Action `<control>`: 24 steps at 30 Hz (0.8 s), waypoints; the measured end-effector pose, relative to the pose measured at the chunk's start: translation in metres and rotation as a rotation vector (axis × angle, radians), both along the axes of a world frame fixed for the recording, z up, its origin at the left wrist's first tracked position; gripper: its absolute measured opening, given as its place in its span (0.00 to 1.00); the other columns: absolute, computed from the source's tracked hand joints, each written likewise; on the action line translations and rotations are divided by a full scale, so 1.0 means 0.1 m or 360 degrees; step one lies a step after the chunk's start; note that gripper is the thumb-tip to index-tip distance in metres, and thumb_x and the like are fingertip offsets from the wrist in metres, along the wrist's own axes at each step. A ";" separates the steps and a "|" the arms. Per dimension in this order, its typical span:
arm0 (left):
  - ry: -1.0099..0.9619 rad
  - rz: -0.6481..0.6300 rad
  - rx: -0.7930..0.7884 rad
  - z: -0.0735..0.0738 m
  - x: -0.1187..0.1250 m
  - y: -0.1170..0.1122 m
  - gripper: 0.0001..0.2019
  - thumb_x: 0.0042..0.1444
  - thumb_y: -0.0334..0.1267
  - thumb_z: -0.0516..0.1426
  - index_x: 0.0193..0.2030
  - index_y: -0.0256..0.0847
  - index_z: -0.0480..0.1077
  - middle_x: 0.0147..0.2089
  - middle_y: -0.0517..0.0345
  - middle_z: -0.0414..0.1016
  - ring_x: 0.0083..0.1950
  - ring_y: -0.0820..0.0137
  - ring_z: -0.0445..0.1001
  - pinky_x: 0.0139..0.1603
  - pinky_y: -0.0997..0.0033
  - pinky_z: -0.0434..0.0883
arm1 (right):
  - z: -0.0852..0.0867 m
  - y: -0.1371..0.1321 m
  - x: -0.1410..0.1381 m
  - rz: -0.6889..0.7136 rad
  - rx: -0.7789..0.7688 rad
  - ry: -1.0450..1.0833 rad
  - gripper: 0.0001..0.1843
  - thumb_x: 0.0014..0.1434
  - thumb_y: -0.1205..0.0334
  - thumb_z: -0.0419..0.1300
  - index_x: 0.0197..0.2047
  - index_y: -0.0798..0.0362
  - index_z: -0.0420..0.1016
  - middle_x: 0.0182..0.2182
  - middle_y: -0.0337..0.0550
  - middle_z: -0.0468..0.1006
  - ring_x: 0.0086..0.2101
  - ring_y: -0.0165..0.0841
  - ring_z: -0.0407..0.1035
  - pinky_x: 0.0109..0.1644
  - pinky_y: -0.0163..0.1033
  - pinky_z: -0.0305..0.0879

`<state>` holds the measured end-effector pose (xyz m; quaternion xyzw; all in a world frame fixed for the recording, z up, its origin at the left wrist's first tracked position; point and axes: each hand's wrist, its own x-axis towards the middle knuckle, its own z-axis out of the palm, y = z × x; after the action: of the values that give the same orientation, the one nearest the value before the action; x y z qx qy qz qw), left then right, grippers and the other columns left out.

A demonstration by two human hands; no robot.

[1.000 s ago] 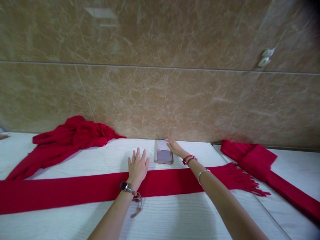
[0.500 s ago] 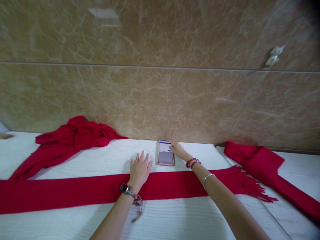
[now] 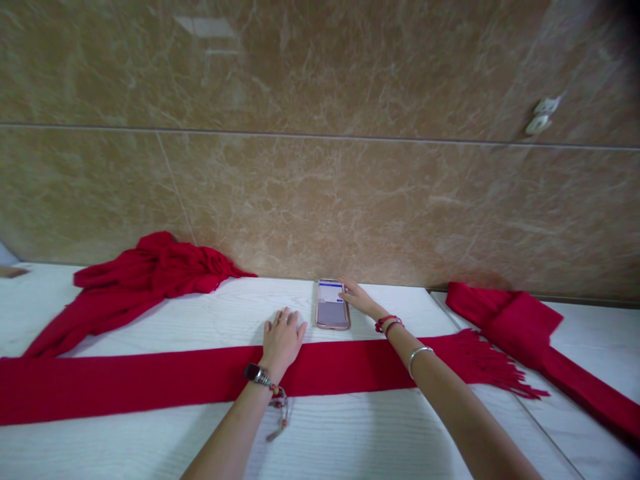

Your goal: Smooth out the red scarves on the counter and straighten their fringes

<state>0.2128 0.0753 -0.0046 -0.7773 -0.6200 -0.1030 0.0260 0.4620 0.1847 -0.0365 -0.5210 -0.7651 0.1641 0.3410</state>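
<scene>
A phone (image 3: 332,313) in a pinkish case lies face up on the white table, its screen lit. My right hand (image 3: 359,298) reaches over the phone's right side, fingers stretched toward the screen and holding nothing. To the left of the phone, my left hand (image 3: 283,339) rests palm down with its fingers extended, partly over the upper edge of a scarf. That red scarf (image 3: 150,380) is spread flat in a long strip beneath both forearms, with its fringe at the right end.
A crumpled red scarf (image 3: 155,277) lies by the wall at the left. Another red scarf (image 3: 520,327), partly folded, trails off at the right. Behind the white table (image 3: 350,433) rises a brown marbled wall (image 3: 320,200), with a small white cat-shaped piece (image 3: 543,116) on it.
The fingers of my left hand have drawn in slightly. My right hand stays at the phone's right side, and the scarves lie as before; the view has shifted slightly.
</scene>
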 end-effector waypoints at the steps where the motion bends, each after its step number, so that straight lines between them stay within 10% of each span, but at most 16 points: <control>1: -0.0004 0.0005 0.0008 0.00 0.00 -0.01 0.19 0.62 0.45 0.44 0.55 0.42 0.63 0.62 0.48 0.59 0.61 0.57 0.57 0.56 0.49 0.59 | 0.00 0.00 -0.01 -0.0017 -0.0013 0.0031 0.26 0.52 0.65 0.54 0.56 0.51 0.63 0.56 0.48 0.64 0.57 0.38 0.54 0.59 0.49 0.53; 7: -0.0011 0.0005 0.0063 -0.01 -0.02 -0.01 0.18 0.62 0.44 0.45 0.54 0.43 0.64 0.60 0.49 0.61 0.60 0.58 0.59 0.55 0.52 0.60 | 0.06 -0.27 0.02 0.0028 -0.0043 0.0132 0.24 0.55 0.63 0.52 0.56 0.51 0.62 0.57 0.50 0.62 0.53 0.37 0.62 0.54 0.47 0.62; 14: -0.0151 -0.0077 0.0300 0.11 0.05 -0.04 0.18 0.62 0.41 0.44 0.55 0.40 0.63 0.60 0.45 0.61 0.61 0.56 0.57 0.56 0.50 0.59 | 0.15 -1.20 0.19 -0.0146 0.0264 -0.0264 0.24 0.60 0.55 0.48 0.58 0.52 0.60 0.58 0.54 0.60 0.57 0.41 0.54 0.59 0.53 0.53; 20: -0.0233 -0.0843 0.0395 0.13 0.28 -0.31 0.21 0.61 0.41 0.45 0.61 0.41 0.56 0.64 0.50 0.54 0.66 0.63 0.49 0.63 0.55 0.50 | 0.14 -1.82 -0.08 -0.0032 0.0105 -0.0760 0.25 0.63 0.52 0.42 0.61 0.50 0.57 0.60 0.50 0.57 0.60 0.43 0.49 0.60 0.58 0.47; 24: -0.0072 -0.1280 0.0164 0.07 0.32 -0.41 0.24 0.60 0.43 0.48 0.62 0.43 0.53 0.66 0.53 0.49 0.67 0.64 0.46 0.64 0.57 0.48 | 0.12 -1.99 0.26 -0.0118 0.0024 -0.1025 0.26 0.64 0.52 0.38 0.62 0.50 0.53 0.61 0.49 0.56 0.59 0.43 0.50 0.58 0.58 0.50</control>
<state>0.2446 0.0347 0.0021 -0.9531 -0.2611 -0.1530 0.0090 0.4885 -0.0140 -0.0246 -0.5712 -0.8153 -0.0274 0.0910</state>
